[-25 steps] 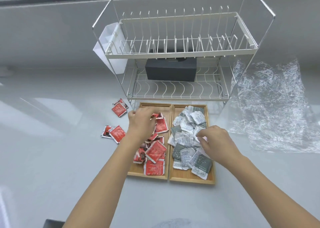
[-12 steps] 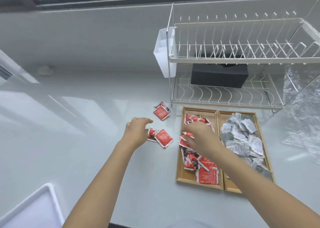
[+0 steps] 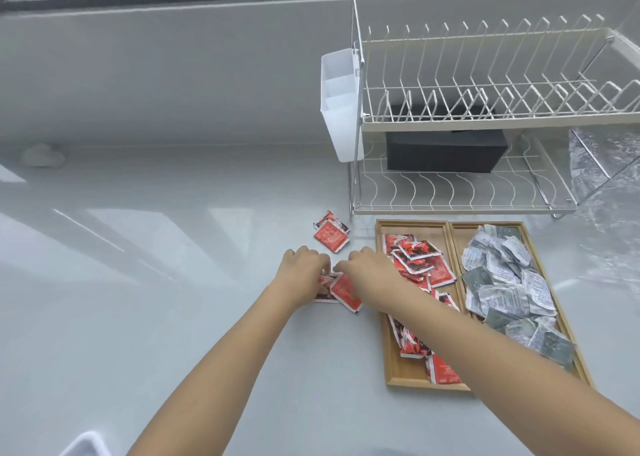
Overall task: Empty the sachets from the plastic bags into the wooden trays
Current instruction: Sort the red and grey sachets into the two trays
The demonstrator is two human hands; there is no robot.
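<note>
Two wooden trays lie side by side below the dish rack. The left tray [image 3: 408, 228] holds several red sachets [image 3: 420, 258]; the right tray [image 3: 488, 228] holds several grey and white sachets [image 3: 505, 282]. Left of the trays, two loose red sachets [image 3: 344, 291] lie on the counter. My left hand [image 3: 303, 270] curls onto them, thumb and fingers pinching one. My right hand [image 3: 372, 268] reaches in from the right, fingertips at the same sachets, grip hidden. Two more red sachets [image 3: 330, 236] lie just beyond, untouched.
A two-tier wire dish rack [image 3: 485, 116] stands behind the trays with a black box [image 3: 446, 154] on its lower shelf and a white plastic caddy [image 3: 341, 106] on its left side. A crumpled clear plastic bag [image 3: 606, 168] lies at the right. A white tray corner [image 3: 83, 445] shows bottom left.
My view has swung left. Both hands left the trays and came together over the loose red sachets on the counter; the right hand crossed over from the red tray.
</note>
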